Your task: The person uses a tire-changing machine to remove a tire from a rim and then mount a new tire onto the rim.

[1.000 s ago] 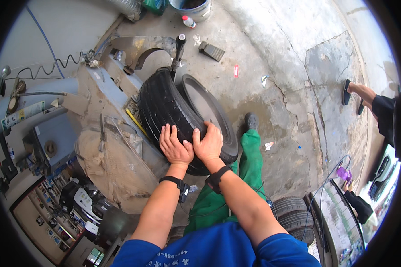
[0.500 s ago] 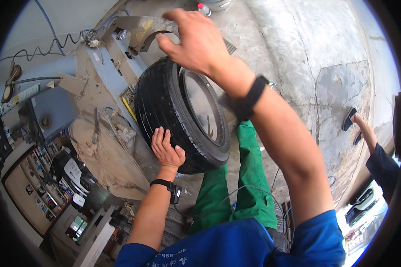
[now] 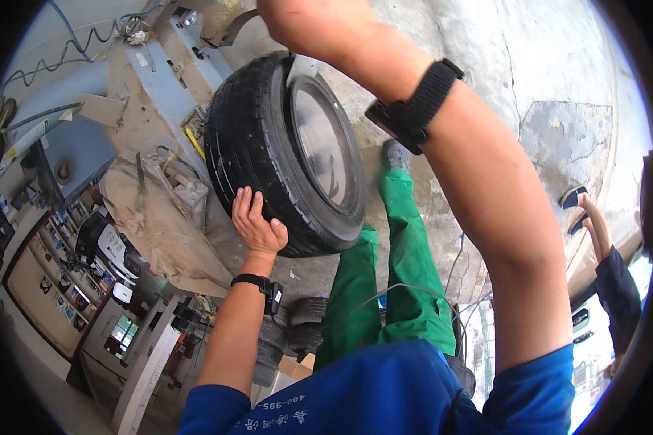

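A black tyre (image 3: 247, 156) on a silver wheel rim (image 3: 323, 138) stands on edge in front of me, against the side of a grey machine (image 3: 196, 61). My left hand (image 3: 256, 223) rests with spread fingers on the near part of its tread. Above the wheel, my right hand (image 3: 308, 25) is raised at the upper edge of the picture. Its fingers are cut off there, so what they touch is hidden. A dark curved metal blade (image 3: 239, 29) of the machine lies just left of that hand, by the tyre's far side.
A dusty tan board (image 3: 159, 217) and a yellow-handled tool (image 3: 195, 143) are left of the wheel. Several tyres (image 3: 308, 312) lie near my legs. A thin cable (image 3: 413, 286) crosses my green trousers. Another person's legs (image 3: 595, 221) show at far right.
My right hand has gone up and partly out of the picture. The wheel and machine appear shifted up and left in view. My left hand keeps its place on the tread.
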